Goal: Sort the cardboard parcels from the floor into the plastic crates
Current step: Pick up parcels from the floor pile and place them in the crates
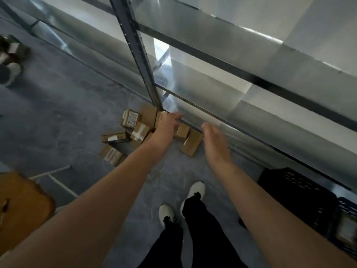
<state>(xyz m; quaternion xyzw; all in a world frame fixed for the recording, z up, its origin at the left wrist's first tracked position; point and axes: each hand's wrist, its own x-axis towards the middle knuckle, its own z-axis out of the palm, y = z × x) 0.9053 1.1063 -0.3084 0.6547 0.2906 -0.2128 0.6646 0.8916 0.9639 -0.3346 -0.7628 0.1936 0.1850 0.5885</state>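
Several small cardboard parcels [135,130] lie heaped on the grey floor at the foot of a metal rack post. My left hand [168,124] reaches down over the heap, fingers loosely bent, holding nothing that I can make out. My right hand [214,142] hangs beside it with relaxed fingers, just right of a flat brown parcel [192,144] and a small one [182,130]. A black plastic crate [295,192] stands at the lower right, with a blue crate [347,211] partly cut off at the frame edge. The view is motion-blurred.
A metal shelving rack [222,60] runs along the right and back; its upright post [139,53] meets the floor by the parcels. A large cardboard box [21,207] and white frame legs [58,180] sit lower left. Another person's shoes [11,70] show far left.
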